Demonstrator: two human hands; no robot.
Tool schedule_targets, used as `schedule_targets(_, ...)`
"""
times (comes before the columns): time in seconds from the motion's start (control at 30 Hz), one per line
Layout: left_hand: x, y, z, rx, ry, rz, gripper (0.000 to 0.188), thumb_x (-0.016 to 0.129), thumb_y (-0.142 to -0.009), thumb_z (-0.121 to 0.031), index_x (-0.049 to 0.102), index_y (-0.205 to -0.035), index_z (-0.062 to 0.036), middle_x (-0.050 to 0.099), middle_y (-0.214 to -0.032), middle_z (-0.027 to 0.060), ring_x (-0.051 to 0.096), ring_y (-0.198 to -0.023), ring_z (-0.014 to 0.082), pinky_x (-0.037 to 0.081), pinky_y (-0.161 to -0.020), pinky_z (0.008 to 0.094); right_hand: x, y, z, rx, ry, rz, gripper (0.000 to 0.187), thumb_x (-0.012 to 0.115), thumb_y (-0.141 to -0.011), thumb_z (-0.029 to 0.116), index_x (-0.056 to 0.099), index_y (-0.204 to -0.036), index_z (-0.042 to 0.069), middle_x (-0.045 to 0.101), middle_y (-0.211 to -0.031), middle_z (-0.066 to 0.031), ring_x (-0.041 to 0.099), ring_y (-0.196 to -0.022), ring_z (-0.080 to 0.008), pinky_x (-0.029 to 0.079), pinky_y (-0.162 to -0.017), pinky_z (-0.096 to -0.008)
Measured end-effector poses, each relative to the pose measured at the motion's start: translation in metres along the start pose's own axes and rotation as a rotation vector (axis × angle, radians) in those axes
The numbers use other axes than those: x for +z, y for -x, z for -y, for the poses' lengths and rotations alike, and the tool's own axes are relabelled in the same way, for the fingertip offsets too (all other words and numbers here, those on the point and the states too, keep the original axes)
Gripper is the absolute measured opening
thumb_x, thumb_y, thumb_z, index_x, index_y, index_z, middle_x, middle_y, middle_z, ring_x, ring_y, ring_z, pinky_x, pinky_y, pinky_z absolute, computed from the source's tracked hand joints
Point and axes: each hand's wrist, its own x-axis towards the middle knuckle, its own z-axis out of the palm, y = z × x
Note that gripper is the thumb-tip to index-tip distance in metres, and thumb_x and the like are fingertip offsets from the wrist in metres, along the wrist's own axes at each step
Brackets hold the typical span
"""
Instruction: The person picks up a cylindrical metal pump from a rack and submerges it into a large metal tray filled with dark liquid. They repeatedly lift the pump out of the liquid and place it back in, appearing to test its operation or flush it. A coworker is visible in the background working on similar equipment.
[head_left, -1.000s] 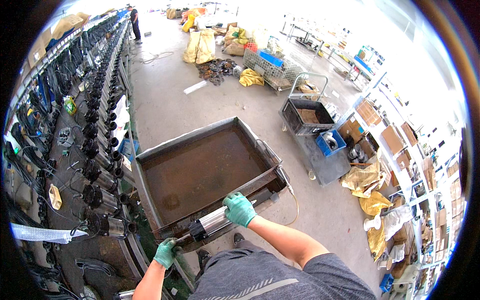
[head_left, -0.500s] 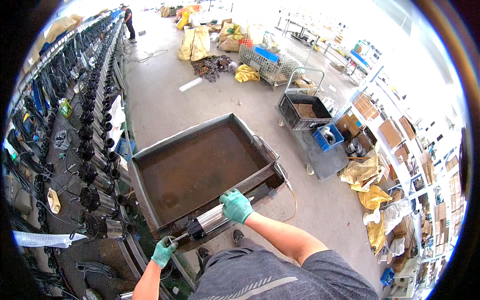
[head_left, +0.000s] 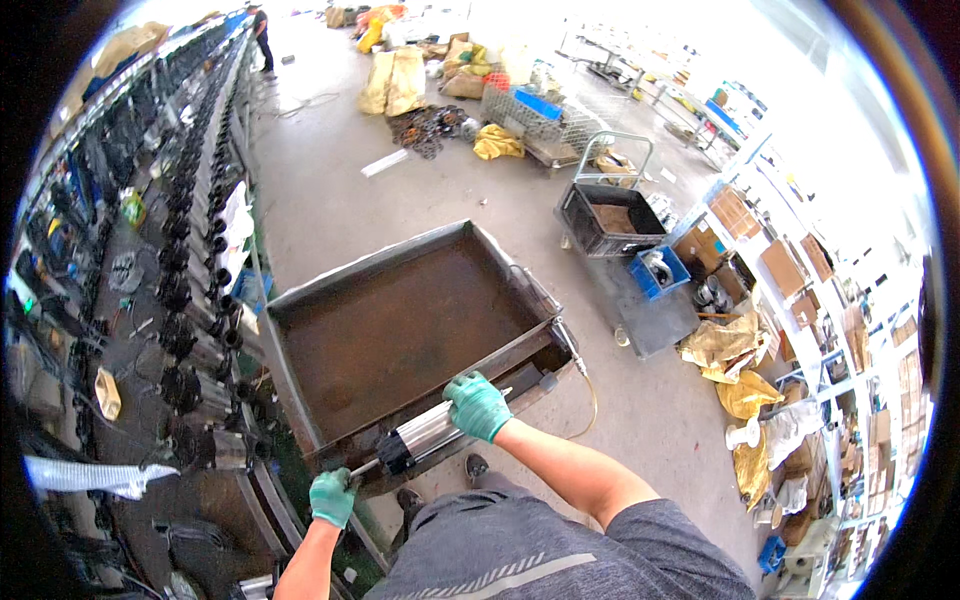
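Note:
A silver metal cylinder with a black end, like a pump motor (head_left: pixel 424 431), lies slanted across the near ledge of a large metal tank (head_left: pixel 290 400). My right hand (head_left: pixel 478 406), in a green glove, is wrapped over its far right end. From the black end a thin metal rod (head_left: pixel 366 467) points toward my left hand (head_left: pixel 333 497), also green-gloved. That hand is closed around the rod's outer end, and the fingers hide the tip. Brown, murky liquid (head_left: pixel 400 325) fills the tank beyond the ledge.
Long rows of similar silver-and-black motors (head_left: pixel 215 390) with black cables stand on my left. A hose (head_left: pixel 592 400) hangs at the tank's right corner. A flat trolley (head_left: pixel 655 325) carrying a black crate (head_left: pixel 612 222) and a blue bin (head_left: pixel 660 272) stands right. Far left, another person (head_left: pixel 262 40) stands.
My left hand has moved slightly up and turned, its back now more toward me. The right hand keeps its grip on the motor, which has shifted slightly.

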Motion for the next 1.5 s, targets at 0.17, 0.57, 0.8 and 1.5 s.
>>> schedule_targets(0.17, -0.032, -0.015, -0.02, -0.091, -0.005, 0.235, 0.035, 0.076, -0.085, -0.034, 0.068, -0.103, -0.0053, 0.07, -0.095, 0.0207, 0.066, -0.089, 0.0431, 0.053, -0.074, 0.0507, 0.014, 0.008, -0.014, 0.044, 0.088, 0.043, 0.012, 0.068, -0.074, 0.019, 0.071, -0.083, 0.011, 0.07, -0.089, -0.0134, 0.067, -0.089, -0.0328, 0.051, -0.084, -0.0448)
schedule_targets(0.57, 0.0, -0.003, -0.006, -0.273, 0.584, 0.019, 0.035, 0.079, -0.085, -0.01, 0.054, -0.11, -0.0046, 0.061, -0.084, 0.0115, 0.063, -0.075, 0.0324, 0.053, -0.072, 0.0402, 0.003, 0.002, 0.002, 0.048, -0.034, -0.093, 0.014, 0.069, -0.073, 0.007, 0.068, -0.087, 0.009, 0.067, -0.094, -0.0124, 0.062, -0.092, -0.0363, 0.049, -0.086, -0.0466)
schedule_targets(0.8, -0.023, -0.028, 0.014, -0.268, 0.376, 0.532, 0.04, 0.073, -0.09, -0.033, 0.066, -0.117, -0.0045, 0.071, -0.093, 0.0236, 0.067, -0.082, 0.038, 0.052, -0.075, 0.0444, 0.006, -0.002, 0.003, 0.064, -0.018, -0.082, 0.016, 0.067, -0.074, 0.005, 0.068, -0.09, 0.01, 0.068, -0.096, -0.013, 0.061, -0.092, -0.0381, 0.05, -0.085, -0.0469)
schedule_targets(1.5, -0.025, -0.006, -0.038, -0.514, 0.187, 0.186, 0.084, 0.083, -0.083, -0.022, 0.041, -0.155, -0.0155, 0.059, -0.144, 0.0166, 0.061, -0.126, 0.0342, 0.053, -0.101, 0.0404, -0.012, 0.011, -0.014, 0.06, -0.449, -0.066, 0.029, 0.071, -0.087, 0.019, 0.068, -0.11, 0.003, 0.068, -0.108, -0.0192, 0.062, -0.11, -0.0392, 0.049, -0.098, -0.0468)
